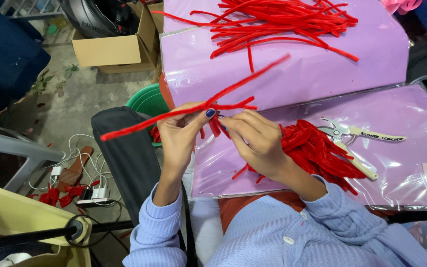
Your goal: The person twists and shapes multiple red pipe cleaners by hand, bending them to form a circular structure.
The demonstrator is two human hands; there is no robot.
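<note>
My left hand [181, 133] pinches a long red fuzzy pipe cleaner [245, 81] that runs diagonally from lower left to upper right. My right hand [255, 141] meets it at the fingertips, gripping short red pipe-cleaner pieces [215, 126] twisted around the long one. Under my right wrist lies a heap of bent red pipe-cleaner pieces [317, 151] on a purple sheet [411, 163] wrapped in clear plastic. Both sleeves are light blue.
A pair of cream-handled cutting pliers [354, 143] lies right of the heap. A loose pile of long red pipe cleaners [282, 22] covers a second purple sheet [297, 74] behind. On the floor at left: a cardboard box [112, 52], green basket [149, 101], cables and a power strip [95, 195].
</note>
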